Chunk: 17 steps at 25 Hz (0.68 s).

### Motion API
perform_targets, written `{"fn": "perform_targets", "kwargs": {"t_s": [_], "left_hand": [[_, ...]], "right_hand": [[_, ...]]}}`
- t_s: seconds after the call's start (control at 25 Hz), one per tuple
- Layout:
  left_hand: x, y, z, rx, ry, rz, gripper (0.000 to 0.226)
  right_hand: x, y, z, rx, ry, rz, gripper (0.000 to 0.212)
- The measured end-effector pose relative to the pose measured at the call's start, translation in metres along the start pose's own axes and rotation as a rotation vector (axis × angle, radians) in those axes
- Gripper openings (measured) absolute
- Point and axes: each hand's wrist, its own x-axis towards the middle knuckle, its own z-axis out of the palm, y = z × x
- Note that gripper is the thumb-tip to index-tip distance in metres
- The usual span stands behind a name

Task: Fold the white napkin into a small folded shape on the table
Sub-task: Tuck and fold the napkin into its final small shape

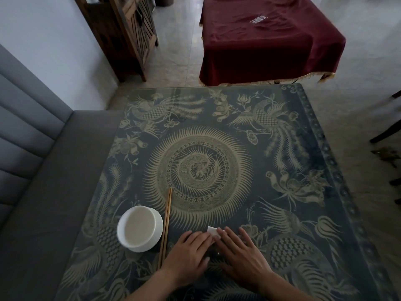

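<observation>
Glossy glass table [217, 101], wood chopsticks [166, 222]

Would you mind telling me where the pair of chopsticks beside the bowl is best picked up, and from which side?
Pinch the chopsticks near their far end, coming from the right. They lie flat and parallel on the table; the bowl sits close along their left side, and the left hand crowds their near end.

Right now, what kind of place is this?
Probably a restaurant or home dining room. A bowl and chopsticks are laid on a glass-topped patterned table, a padded bench runs along the wall, and a second table under a red cloth stands beyond.
</observation>
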Motion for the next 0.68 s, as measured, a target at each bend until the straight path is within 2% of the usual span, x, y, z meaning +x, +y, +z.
{"fn": "perform_targets", "kwargs": {"t_s": [0.16,0.36,0.52,0.68], "left_hand": [[0.015,0.0,-0.01,-0.037,-0.011,0.004,0.042],[0.007,-0.005,-0.007,-0.018,-0.065,0.011,0.056],[0.005,-0.004,-0.008,0.01,-0.092,0.012,0.061],[0.005,-0.004,-0.009,0.018,-0.088,0.01,0.059]], "right_hand": [[0.007,-0.006,-0.003,-0.028,-0.028,0.03,0.072],[0.005,-0.002,0.006,-0.007,0.026,-0.02,0.083],[0.006,-0.001,0.008,-0.036,-0.002,-0.024,0.089],[0.0,0.01,0.01,-0.051,-0.021,0.001,0.083]]}}
